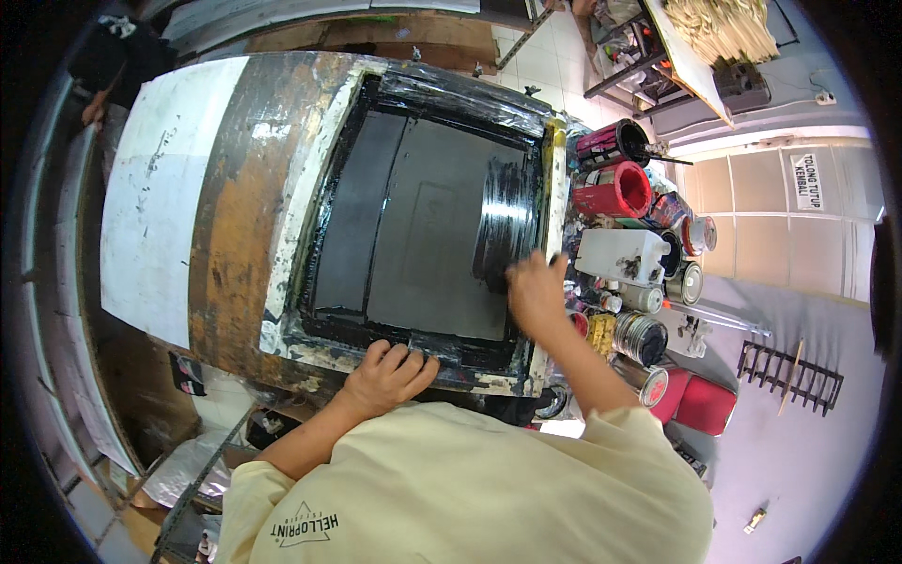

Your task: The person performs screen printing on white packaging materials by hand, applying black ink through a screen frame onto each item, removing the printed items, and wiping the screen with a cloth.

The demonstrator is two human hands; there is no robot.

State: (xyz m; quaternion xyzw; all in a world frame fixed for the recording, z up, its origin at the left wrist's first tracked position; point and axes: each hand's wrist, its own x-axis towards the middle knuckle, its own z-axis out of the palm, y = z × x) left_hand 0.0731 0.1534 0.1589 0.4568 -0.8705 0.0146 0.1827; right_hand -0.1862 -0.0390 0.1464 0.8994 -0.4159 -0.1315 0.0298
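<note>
A screen printing frame [279, 282] with dark mesh and black-taped borders lies on the worktable before me. Glossy black ink [505, 202] is spread in a streaky band along the mesh's right side. Over the lower end of that band is my right hand [537, 293], its fingers closed and its thumb sticking up. A dark shape shows beside its knuckles, but what the hand grips is hidden. My left hand [387, 378] rests at the frame's near edge, fingers bent over the rim and holding it.
A white sheet [160, 188] lies on the stained wooden board [235, 207] at left. Ink pots, including a red one [615, 188], crowd the right beside a white jug [620, 256] and several tins. Another person's arm [94, 108] shows at far left. A black rack [789, 378] is on the wall.
</note>
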